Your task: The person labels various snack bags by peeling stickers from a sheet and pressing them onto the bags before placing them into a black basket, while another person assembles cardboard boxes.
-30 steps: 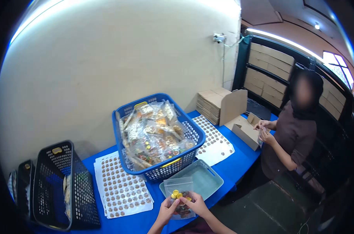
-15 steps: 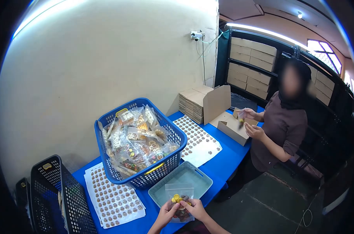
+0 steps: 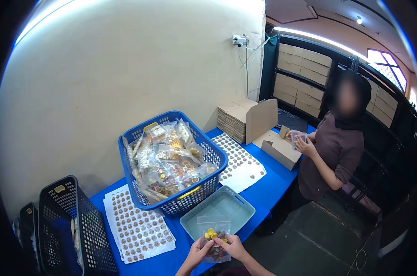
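Hands are pinching a small clear plastic bag of yellow and brown round pieces [image 3: 214,239]: left hand [image 3: 197,252] and right hand [image 3: 233,247] are gripping its sides. It is sitting just over the pale green plastic tray [image 3: 238,205], near the big blue plastic basket [image 3: 204,184].

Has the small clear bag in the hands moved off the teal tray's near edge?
No. The clear bag stays at the teal tray near edge, pinched by both hands.

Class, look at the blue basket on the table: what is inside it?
The blue basket is heaped with clear packets of small colourful pieces, rising above the rim. Whatever lies beneath the top layer, and the basket's floor, is covered.
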A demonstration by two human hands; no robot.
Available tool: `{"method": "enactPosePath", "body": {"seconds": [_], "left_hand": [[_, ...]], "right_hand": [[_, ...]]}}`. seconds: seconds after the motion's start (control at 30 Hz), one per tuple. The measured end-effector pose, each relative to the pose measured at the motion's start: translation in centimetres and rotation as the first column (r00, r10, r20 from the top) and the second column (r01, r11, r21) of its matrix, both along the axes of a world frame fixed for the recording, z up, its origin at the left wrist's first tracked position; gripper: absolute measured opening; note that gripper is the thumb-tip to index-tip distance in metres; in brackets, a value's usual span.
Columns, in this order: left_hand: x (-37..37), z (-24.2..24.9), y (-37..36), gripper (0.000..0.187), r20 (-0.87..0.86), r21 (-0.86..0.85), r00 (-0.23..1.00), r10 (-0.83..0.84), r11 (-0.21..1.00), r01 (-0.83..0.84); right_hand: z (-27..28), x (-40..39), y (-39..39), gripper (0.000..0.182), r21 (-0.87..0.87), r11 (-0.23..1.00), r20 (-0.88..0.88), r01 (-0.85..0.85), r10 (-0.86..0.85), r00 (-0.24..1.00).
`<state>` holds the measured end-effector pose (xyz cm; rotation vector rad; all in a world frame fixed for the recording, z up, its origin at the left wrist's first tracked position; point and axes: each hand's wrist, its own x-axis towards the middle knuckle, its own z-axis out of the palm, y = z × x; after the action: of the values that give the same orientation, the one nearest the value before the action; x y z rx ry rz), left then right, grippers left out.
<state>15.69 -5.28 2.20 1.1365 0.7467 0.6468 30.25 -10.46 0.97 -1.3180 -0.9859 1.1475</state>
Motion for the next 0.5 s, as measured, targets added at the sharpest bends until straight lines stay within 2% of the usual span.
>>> {"method": "enactPosePath", "body": {"seconds": [0.1,0.2,0.3,0.33,0.4,0.43,0.5], "left_hand": [[-1.7,-0.4,-0.4,0.037,0.002,0.006,1.0,0.005,1.0,-0.005],[-3.5,-1.1,-1.0,0.036,0.032,0.003,0.999,0.043,0.999,-0.043],[-5.7,-0.4,-1.0,0.034,0.041,0.003,0.992,0.12,0.993,-0.12],[-6.7,-0.5,-1.2,0.034,0.037,0.015,0.986,0.163,0.986,-0.163],[-8.5,-0.2,-2.1,0.032,0.078,0.0,0.968,0.24,0.971,-0.24],[-9.7,0.8,-2.6,0.032,0.044,-0.033,0.97,0.238,0.971,-0.236],[-11.9,-0.6,-3.1,0.033,0.085,0.018,0.958,0.276,0.96,-0.278]], "right_hand": [[0.7,-1.5,-0.3,0.022,-0.055,0.998,-0.106,-0.028,0.022,0.994],[0.1,-2.8,-0.1,0.024,-0.102,0.988,-0.078,-0.12,0.112,0.991],[0.8,-5.7,-0.1,0.031,0.009,0.993,-0.125,-0.12,0.12,0.985],[1.0,-6.4,-0.3,0.037,-0.046,0.977,-0.162,-0.207,0.197,0.967],[0.0,-8.7,-0.7,0.038,-0.006,0.976,-0.085,-0.216,0.215,0.973],[-0.6,-9.8,-0.6,0.038,0.017,0.975,-0.044,-0.222,0.223,0.974],[-1.6,-12.2,-0.8,0.035,0.007,0.97,0.017,-0.245,0.244,0.97]]}}
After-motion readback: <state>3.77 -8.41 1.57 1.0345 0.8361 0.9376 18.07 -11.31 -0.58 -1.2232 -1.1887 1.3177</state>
